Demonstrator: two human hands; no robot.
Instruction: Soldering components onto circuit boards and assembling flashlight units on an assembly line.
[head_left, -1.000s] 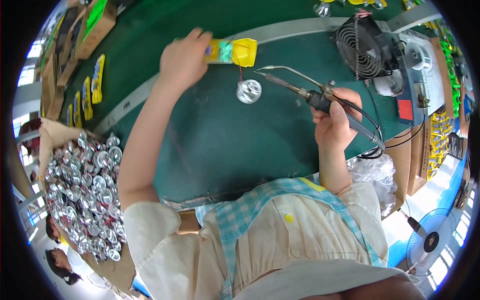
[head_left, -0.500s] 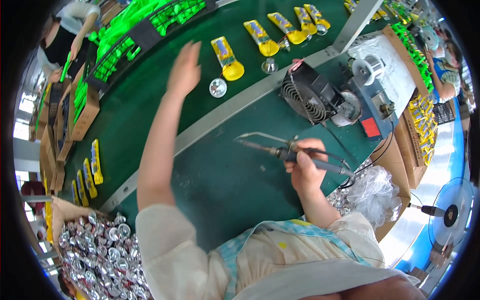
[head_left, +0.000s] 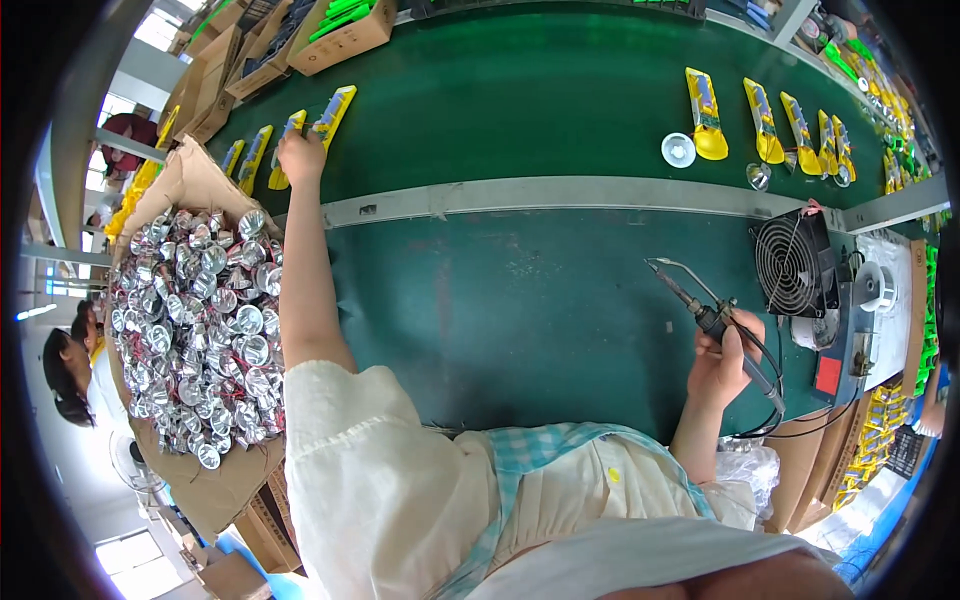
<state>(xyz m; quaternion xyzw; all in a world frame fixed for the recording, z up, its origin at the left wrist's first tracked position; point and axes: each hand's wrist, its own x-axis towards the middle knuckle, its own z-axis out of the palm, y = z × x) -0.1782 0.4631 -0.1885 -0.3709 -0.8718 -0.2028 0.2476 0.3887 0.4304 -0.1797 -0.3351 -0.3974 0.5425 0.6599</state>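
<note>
Left hand (head_left: 302,157) has moved left to a yellow casing (head_left: 279,179), grip unclear; right hand (head_left: 724,362) grasps soldering iron (head_left: 711,321)

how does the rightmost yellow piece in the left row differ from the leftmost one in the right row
The left piece lies right by the left hand; the right piece is well away from it.
The left piece's far end leans right; the right piece's leans slightly left.
The right piece has a silver reflector beside it; the left piece shows none.
Both are yellow, on the green surface.
</note>
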